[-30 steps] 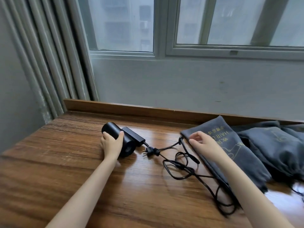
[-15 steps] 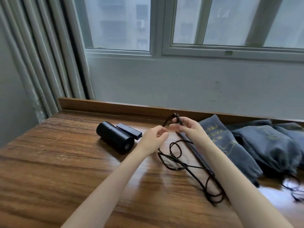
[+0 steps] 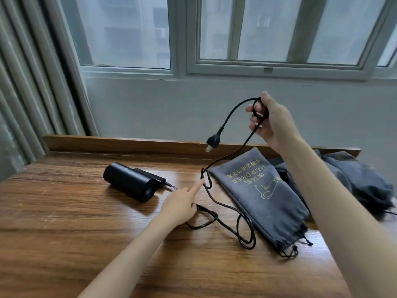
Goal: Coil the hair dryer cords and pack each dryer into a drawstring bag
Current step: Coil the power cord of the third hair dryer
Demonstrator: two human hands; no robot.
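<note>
A black hair dryer [image 3: 129, 183] lies on its side on the wooden table [image 3: 64, 222], left of centre. Its black cord [image 3: 227, 206] runs in loose loops across the table. My right hand [image 3: 272, 121] is raised above the table and grips a small loop of cord near the plug [image 3: 211, 144], which dangles in the air. My left hand [image 3: 180, 203] rests on the table; its index finger stretches out to touch a cord loop, and its other fingers curl over the cord. A grey drawstring bag [image 3: 264, 196] with gold print lies flat to the right.
More grey bags [image 3: 365, 181] are heaped at the back right. A raised wooden ledge [image 3: 107, 143] borders the table's far edge below the window wall. Curtains [image 3: 32, 72] hang at the left.
My right hand has lifted the plug end of the cord high above the table. My left hand has let go near the plug and dropped to the cord on the table.
</note>
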